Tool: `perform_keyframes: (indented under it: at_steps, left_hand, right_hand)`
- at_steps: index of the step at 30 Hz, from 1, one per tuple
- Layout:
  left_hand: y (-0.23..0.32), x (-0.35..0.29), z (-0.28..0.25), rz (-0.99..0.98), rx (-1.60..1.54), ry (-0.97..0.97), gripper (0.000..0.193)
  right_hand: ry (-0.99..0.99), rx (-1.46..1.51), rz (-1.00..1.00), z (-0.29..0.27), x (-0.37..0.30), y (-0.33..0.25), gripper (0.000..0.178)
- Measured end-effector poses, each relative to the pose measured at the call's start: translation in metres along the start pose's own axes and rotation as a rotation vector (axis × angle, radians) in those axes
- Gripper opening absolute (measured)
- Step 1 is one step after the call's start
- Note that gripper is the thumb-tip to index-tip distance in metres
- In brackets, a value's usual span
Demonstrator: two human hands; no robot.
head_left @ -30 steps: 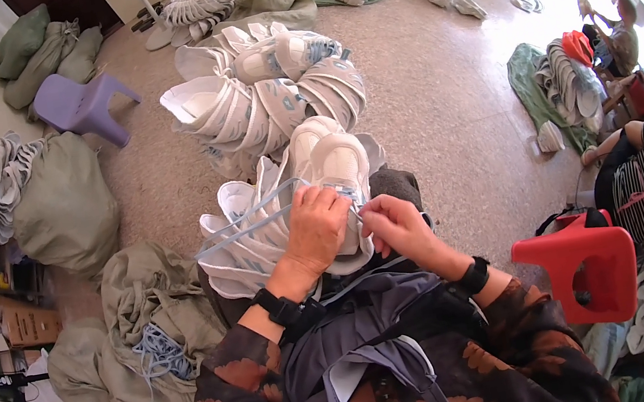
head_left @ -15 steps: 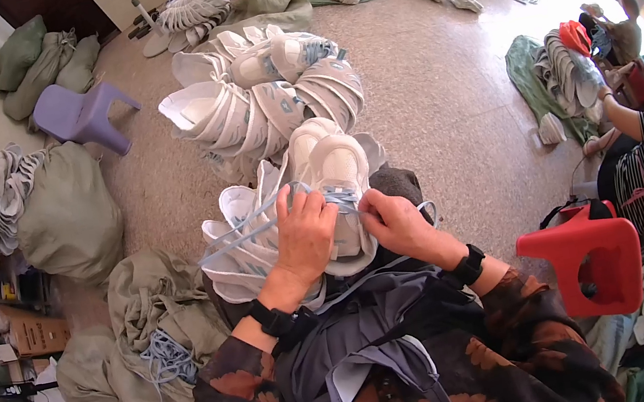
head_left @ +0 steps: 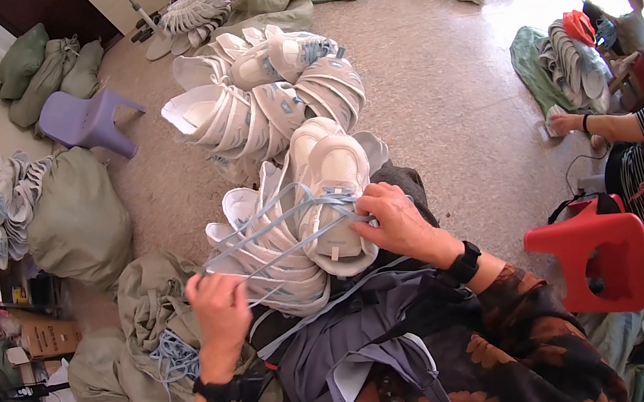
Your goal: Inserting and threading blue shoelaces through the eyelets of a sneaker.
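A white and beige shoe upper (head_left: 332, 172) lies on my lap, its toe pointing away from me. Light blue shoelace (head_left: 269, 229) runs through its eyelets and stretches in long strands to the left. My left hand (head_left: 221, 310) is closed on the lace, out to the left of the shoe and low. At the right edge of the eyelets my right hand (head_left: 396, 221) pinches the lace close against the upper; its fingertips partly hide what they grip. More white uppers (head_left: 266, 249) lie nested together just left of this one.
Beyond my lap stands a large ring of stacked uppers (head_left: 263, 104). To the left are a purple stool (head_left: 91, 120), a stuffed green sack (head_left: 78, 220) and a bundle of blue laces (head_left: 175, 357) on cloth. A red stool (head_left: 595, 253) and a person in stripes (head_left: 642, 156) are at right.
My left hand has moved from the shoe down and left, drawing the lace out in long strands. My right hand stays by the eyelets. The person at right has reached toward a shoe bundle.
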State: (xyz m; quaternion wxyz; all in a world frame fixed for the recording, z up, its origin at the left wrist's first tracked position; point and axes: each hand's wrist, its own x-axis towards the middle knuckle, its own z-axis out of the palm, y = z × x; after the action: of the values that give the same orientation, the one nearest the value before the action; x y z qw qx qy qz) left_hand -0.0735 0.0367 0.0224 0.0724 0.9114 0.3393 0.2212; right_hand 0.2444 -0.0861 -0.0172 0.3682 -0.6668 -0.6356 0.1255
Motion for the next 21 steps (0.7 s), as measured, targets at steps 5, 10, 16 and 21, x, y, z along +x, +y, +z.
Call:
perform_keyframes:
  at_steps: [5,10,16,21]
  left_hand:
    - [-0.074,-0.064,-0.059,-0.403,-0.021,0.079,0.006]
    - [-0.145,-0.158,-0.087,-0.765,-0.025,0.066,0.008]
    - [-0.097,-0.129,-0.085,-0.543,-0.030,-0.484,0.024]
    - [0.024,0.002,-0.016,-0.261,-0.581,-0.209,0.025]
  right_hand:
    - [0.033,0.049,0.063,-0.001,-0.004,0.005,0.021]
    - [0.034,0.146,0.112,0.002,-0.006,0.007,0.024]
    - [-0.030,0.338,0.385,-0.005,-0.008,-0.006,0.031]
    - [0.092,0.251,0.185,0.001,-0.012,-0.007,0.024]
